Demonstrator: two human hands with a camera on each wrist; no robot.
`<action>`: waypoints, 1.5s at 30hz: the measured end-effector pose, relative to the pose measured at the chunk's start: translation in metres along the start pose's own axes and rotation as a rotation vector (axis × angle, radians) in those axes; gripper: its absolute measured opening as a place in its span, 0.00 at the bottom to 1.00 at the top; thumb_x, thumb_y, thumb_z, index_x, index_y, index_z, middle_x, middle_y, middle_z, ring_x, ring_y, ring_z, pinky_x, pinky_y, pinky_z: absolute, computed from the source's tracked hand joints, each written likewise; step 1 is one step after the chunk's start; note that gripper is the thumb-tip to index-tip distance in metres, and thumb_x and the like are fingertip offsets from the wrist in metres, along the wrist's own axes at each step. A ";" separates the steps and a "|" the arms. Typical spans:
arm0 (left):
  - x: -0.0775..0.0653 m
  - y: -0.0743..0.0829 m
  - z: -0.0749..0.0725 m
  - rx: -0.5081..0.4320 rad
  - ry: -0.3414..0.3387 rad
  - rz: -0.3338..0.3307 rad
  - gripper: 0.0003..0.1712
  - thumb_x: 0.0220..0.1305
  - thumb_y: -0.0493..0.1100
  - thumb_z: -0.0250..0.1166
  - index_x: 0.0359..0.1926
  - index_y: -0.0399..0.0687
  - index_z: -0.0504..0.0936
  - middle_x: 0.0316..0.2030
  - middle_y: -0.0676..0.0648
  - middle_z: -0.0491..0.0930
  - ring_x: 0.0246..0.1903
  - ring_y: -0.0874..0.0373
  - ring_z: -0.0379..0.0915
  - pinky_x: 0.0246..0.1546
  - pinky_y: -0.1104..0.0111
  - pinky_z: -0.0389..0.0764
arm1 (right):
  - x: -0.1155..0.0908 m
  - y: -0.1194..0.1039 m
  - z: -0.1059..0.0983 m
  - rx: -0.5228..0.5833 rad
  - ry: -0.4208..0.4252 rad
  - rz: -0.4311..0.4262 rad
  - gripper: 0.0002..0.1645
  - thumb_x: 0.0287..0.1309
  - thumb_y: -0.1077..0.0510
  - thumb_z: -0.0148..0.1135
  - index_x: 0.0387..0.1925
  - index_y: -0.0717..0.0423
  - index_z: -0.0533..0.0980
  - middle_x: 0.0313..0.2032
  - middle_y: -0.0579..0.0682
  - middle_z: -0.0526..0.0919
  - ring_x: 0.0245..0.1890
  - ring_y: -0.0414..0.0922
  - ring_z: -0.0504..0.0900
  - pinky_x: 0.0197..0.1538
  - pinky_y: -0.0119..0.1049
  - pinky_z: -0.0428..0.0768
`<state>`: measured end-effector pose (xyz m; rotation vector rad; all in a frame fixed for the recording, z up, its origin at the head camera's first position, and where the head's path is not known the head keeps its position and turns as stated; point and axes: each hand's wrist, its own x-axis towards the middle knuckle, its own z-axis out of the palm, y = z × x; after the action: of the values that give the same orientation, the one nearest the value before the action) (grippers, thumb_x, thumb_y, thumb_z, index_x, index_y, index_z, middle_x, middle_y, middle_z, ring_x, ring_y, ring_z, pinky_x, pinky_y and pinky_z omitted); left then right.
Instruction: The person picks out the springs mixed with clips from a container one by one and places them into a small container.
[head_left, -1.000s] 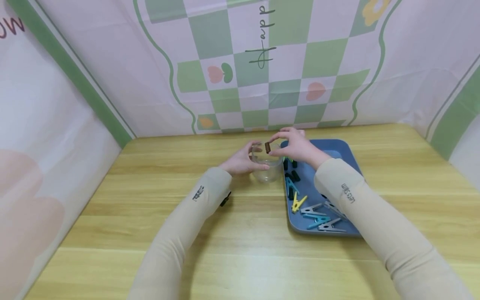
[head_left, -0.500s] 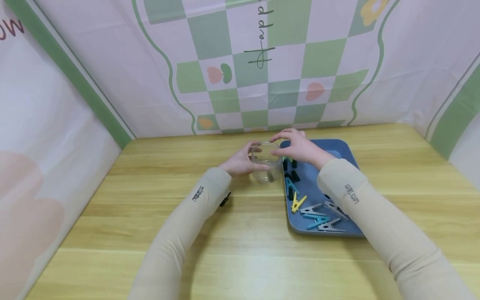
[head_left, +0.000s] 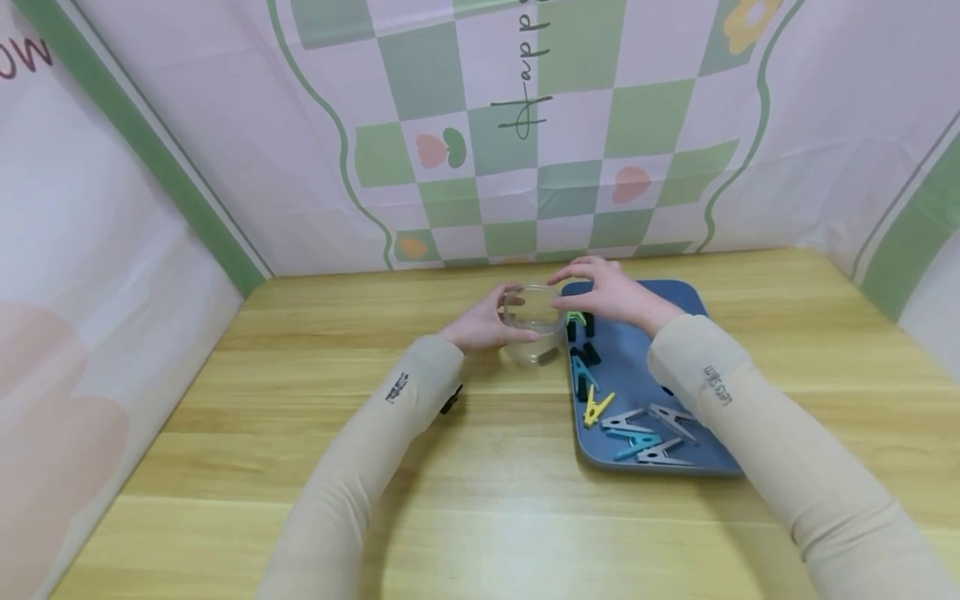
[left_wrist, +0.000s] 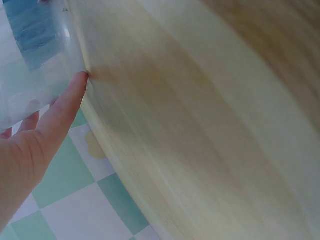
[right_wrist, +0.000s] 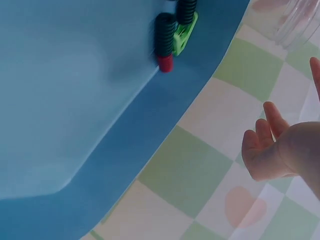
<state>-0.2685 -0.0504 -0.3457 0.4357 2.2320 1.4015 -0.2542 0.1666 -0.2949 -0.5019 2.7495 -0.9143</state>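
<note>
My left hand (head_left: 483,323) grips a clear, round, wide-mouthed jar (head_left: 534,343) at the middle of the table, thumb in front and fingers behind. A small dark piece (head_left: 549,357) lies at the jar's bottom, seen through the wall. Just right of the rim, over the tray's edge, is my right hand (head_left: 602,293), thumb and forefinger apart and nothing between them. In the left wrist view, the left hand (left_wrist: 37,150) lies along the jar (left_wrist: 35,75). The right wrist view has the right hand (right_wrist: 277,150) with fingers spread beside the jar (right_wrist: 302,22).
Right of the jar stands a blue tray (head_left: 626,350). It holds a yellow clothespin (head_left: 596,408), a teal clothespin (head_left: 633,440), grey clothespins (head_left: 660,452) and several black ribbed pieces; one ribbed piece (right_wrist: 165,37) has a red end. A patterned cloth (head_left: 570,183) hangs behind the table.
A second ago my right hand pinched a brown ribbed piece over the jar's mouth. It let go, the piece dropped into the jar, and the hand moved slightly right. My left hand stays put.
</note>
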 end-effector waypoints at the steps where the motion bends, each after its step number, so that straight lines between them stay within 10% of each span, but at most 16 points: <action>1: 0.000 0.000 0.000 0.002 0.001 0.000 0.50 0.56 0.43 0.70 0.72 0.57 0.49 0.68 0.47 0.58 0.58 0.49 0.70 0.50 0.61 0.76 | 0.000 0.001 -0.001 0.001 -0.005 0.001 0.28 0.61 0.46 0.59 0.61 0.52 0.71 0.70 0.66 0.50 0.67 0.68 0.44 0.60 0.69 0.52; 45: -0.014 0.016 -0.001 0.037 -0.016 -0.004 0.50 0.55 0.40 0.70 0.72 0.52 0.49 0.69 0.42 0.56 0.61 0.46 0.66 0.47 0.64 0.76 | -0.007 0.080 0.013 -0.266 -0.088 -0.152 0.30 0.37 0.48 0.78 0.46 0.50 0.82 0.72 0.66 0.42 0.69 0.71 0.33 0.62 0.71 0.34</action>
<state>-0.2572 -0.0506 -0.3277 0.4530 2.2478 1.3525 -0.2643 0.2226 -0.3533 -0.7862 2.7950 -0.5410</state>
